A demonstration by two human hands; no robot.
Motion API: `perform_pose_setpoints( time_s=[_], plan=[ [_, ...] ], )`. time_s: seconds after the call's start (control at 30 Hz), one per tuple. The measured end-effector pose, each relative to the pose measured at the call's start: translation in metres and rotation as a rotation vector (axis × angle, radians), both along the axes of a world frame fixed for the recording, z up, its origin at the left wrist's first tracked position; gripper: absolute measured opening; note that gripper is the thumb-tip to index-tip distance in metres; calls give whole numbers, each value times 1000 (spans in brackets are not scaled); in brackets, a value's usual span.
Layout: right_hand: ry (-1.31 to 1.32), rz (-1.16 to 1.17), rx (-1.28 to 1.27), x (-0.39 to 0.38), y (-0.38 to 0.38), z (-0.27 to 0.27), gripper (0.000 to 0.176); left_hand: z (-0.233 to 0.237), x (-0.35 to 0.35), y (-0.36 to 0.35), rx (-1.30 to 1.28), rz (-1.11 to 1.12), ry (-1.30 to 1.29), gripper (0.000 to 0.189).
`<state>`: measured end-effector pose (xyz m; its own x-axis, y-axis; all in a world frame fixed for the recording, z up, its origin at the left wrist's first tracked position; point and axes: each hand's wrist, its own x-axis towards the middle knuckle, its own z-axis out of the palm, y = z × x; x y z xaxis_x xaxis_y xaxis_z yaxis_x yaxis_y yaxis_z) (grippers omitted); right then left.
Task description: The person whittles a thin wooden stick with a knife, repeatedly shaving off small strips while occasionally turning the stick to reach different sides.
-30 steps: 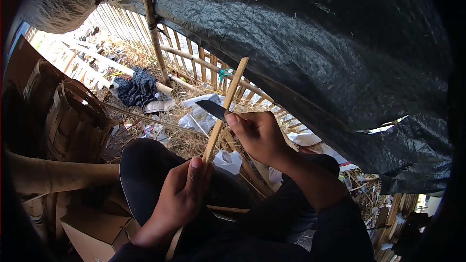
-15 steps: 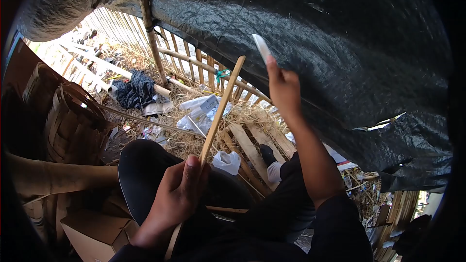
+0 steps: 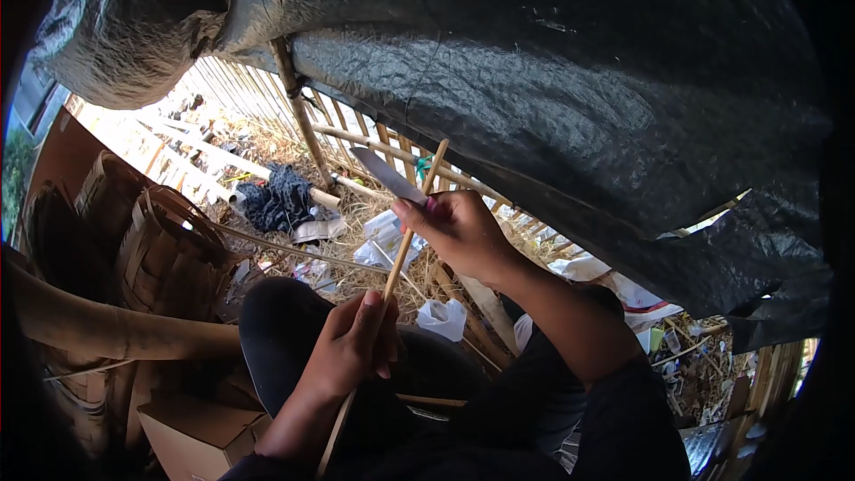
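My left hand (image 3: 347, 352) is closed round a long thin bamboo strip (image 3: 411, 236), thumb on top, over my lap. The strip slants up and away, and its lower end runs down past my wrist. My right hand (image 3: 465, 230) is closed on the handle of a knife (image 3: 388, 176); only a bit of pink handle shows by the fingers. The blade points up and left and lies against or across the upper part of the strip, close to my right thumb.
Woven baskets (image 3: 174, 258) and a thick bamboo pole (image 3: 134, 330) are at the left, above a cardboard box (image 3: 200, 436). A dark tarp (image 3: 570, 125) hangs at the upper right. Beyond are a bamboo fence (image 3: 307, 138), dark cloth (image 3: 278, 199), plastic bags (image 3: 443, 318) and straw.
My right hand has come down and left with the knife, from beside the tarp to the strip. The strip has turned slightly in my left hand, and the view has shifted a little.
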<state>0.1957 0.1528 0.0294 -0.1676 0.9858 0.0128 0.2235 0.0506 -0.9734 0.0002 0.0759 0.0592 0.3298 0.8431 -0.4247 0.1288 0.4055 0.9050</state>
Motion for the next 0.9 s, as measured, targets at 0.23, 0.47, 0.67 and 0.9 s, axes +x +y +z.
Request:
perform_pose_setpoints(
  time_s=[0.23, 0.47, 0.67, 0.9],
  plan=[
    [183, -195, 148, 20, 16, 1, 40, -1, -2, 1, -175, -122, -169, 52],
    [202, -313, 151, 51, 27, 13, 42, -8, 10, -6, -15, -180, -173, 41],
    [377, -205, 93, 72, 19, 23, 45, -9, 6, -11, -103, -146, -344, 39],
    [8, -211, 121, 83, 30, 3, 50, 3, -3, -3, -55, -264, -250, 39]
  ],
)
